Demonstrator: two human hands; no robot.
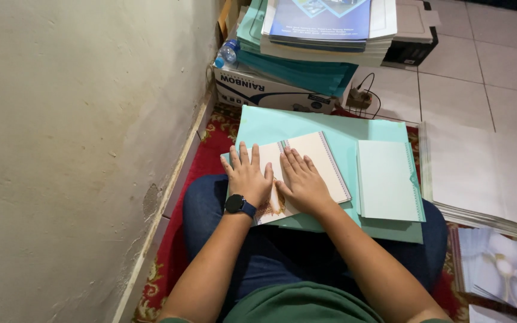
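- Head view, looking straight down at someone sitting on the floor with a stack of big mint-green sheets (330,128) across their lap like a makeshift work surface.
- On top of that lies an open cream card (312,167), a folded thing with a patterned strip down the fold and some gold ornament near the bottom corner.
- Left hand (248,175) is flat on the card's left half, fingers spread, palm down, pinching nothing. There's a dark smartwatch (239,205) on that wrist.
- Right hand (302,179) is just beside it, also flat with fingers fanned out, lying over the fold and onto the right half. Looks to me like both palms are pressing so the card stays flat, but that's my read.
- Right of the card, a smaller mint-green folded cover (388,179) with a scalloped edge sits on the same sheets, close to the card and untouched.
- By the right knee, a pile of white sheets (479,179) is spread on the tiled floor (450,84), probably kept within easy reach.
- Ahead of the knees: a cardboard box (264,90) with stacked paper and a blue booklet (321,21) on top, and a plastic bottle (227,54) wedged against the wall (79,131).
- Red patterned rug (210,140) underneath.
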